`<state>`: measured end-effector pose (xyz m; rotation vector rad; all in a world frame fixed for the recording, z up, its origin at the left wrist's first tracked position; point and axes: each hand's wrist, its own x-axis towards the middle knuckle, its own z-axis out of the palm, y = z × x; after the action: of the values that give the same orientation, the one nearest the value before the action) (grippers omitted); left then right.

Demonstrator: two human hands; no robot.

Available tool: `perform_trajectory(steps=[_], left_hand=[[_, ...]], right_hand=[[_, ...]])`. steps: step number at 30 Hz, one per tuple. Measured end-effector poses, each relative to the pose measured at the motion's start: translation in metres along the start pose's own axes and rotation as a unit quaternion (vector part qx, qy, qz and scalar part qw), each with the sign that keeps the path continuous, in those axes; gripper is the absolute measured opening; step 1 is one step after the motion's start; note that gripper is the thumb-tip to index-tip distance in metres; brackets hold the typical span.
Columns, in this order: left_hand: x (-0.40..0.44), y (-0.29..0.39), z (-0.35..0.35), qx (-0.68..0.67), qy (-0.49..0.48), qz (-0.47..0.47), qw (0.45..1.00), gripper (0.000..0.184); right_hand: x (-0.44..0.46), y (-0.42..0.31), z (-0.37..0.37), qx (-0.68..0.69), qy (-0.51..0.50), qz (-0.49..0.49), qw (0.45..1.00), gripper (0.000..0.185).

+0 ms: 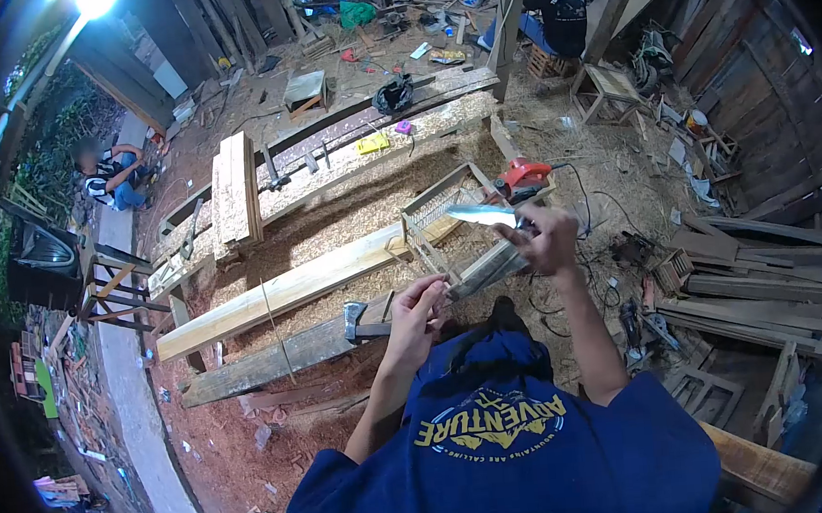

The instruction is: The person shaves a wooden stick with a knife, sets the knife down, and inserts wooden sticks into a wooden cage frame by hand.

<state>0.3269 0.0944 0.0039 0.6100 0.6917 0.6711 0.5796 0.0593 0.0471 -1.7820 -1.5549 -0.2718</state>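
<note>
My right hand is closed around the dark handle of a knife, its bright blade pointing left. Below the blade lies a wooden frame with wire mesh inside. My left hand is closed at the near left corner of this frame, thumb and fingers pinched together. What sits in that pinch is too small to make out. Left of it, a hatchet rests on a weathered plank. Beyond the knife stands a red power tool with a cord.
Pale planks lie across a bench strewn with shavings. A hammer, a yellow item and a black bag are there too. Lumber is piled at right. One person crouches at left; another sits at the back.
</note>
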Motion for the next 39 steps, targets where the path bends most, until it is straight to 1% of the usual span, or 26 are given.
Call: perform_trajectory(steps=[3, 4, 6, 7, 11, 15, 17, 18, 21, 22, 24, 25, 28, 31, 37, 39], left_hand=[[-0.001, 0.006, 0.009, -0.028, 0.009, -0.006, 1.000, 0.023], [-0.001, 0.007, 0.008, -0.032, -0.001, -0.003, 0.999, 0.024], [-0.001, 0.009, 0.005, -0.040, -0.022, 0.001, 0.999, 0.024], [0.000, 0.010, 0.004, -0.036, -0.015, 0.008, 0.999, 0.024], [0.002, 0.010, 0.003, -0.020, 0.002, 0.035, 0.999, 0.025], [0.003, 0.009, 0.004, -0.004, 0.004, 0.045, 0.999, 0.024], [0.004, 0.004, -0.001, -0.012, -0.028, 0.058, 0.998, 0.027], [0.003, 0.003, -0.003, -0.016, -0.044, 0.065, 0.997, 0.028], [-0.001, 0.002, -0.002, 0.017, -0.032, 0.077, 0.996, 0.031], [-0.003, 0.002, -0.001, 0.029, -0.019, 0.071, 0.997, 0.031], [-0.006, 0.002, 0.000, 0.051, 0.007, 0.059, 0.997, 0.032], [-0.007, 0.000, -0.001, 0.045, -0.001, 0.060, 0.997, 0.032], [-0.010, -0.001, -0.005, 0.035, -0.026, 0.059, 0.997, 0.033], [-0.012, 0.001, -0.008, 0.042, -0.047, 0.057, 0.996, 0.033], [-0.013, 0.005, -0.010, 0.035, -0.064, 0.061, 0.995, 0.032], [-0.012, 0.006, -0.014, 0.058, -0.074, 0.050, 0.994, 0.032]], right_hand=[[-0.020, -0.005, 0.015, 0.039, -0.013, 0.069, 0.997, 0.053], [-0.024, -0.004, 0.022, 0.066, 0.006, 0.089, 0.994, 0.054], [-0.031, 0.001, 0.020, 0.056, -0.015, 0.124, 0.991, 0.053], [-0.031, 0.003, 0.017, 0.050, -0.024, 0.140, 0.989, 0.053], [-0.029, -0.011, 0.005, 0.104, -0.004, 0.124, 0.987, 0.051], [-0.035, -0.031, 0.008, 0.104, -0.053, 0.049, 0.992, 0.050], [-0.040, -0.043, 0.014, 0.126, -0.091, 0.020, 0.988, 0.050], [-0.043, -0.046, 0.019, 0.137, -0.092, 0.005, 0.986, 0.049], [-0.044, -0.055, 0.023, 0.141, -0.107, -0.021, 0.984, 0.051], [-0.040, -0.059, 0.016, 0.128, -0.156, -0.013, 0.979, 0.051], [-0.039, -0.061, 0.018, 0.143, -0.162, -0.013, 0.976, 0.051], [-0.039, -0.061, 0.018, 0.150, -0.164, -0.013, 0.975, 0.051], [-0.038, -0.059, 0.023, 0.193, -0.119, -0.036, 0.973, 0.048], [-0.036, -0.060, 0.020, 0.179, -0.124, -0.047, 0.975, 0.047], [-0.037, -0.043, 0.025, 0.152, -0.090, -0.070, 0.982, 0.046], [-0.033, -0.036, 0.022, 0.137, -0.107, -0.022, 0.985, 0.046]])
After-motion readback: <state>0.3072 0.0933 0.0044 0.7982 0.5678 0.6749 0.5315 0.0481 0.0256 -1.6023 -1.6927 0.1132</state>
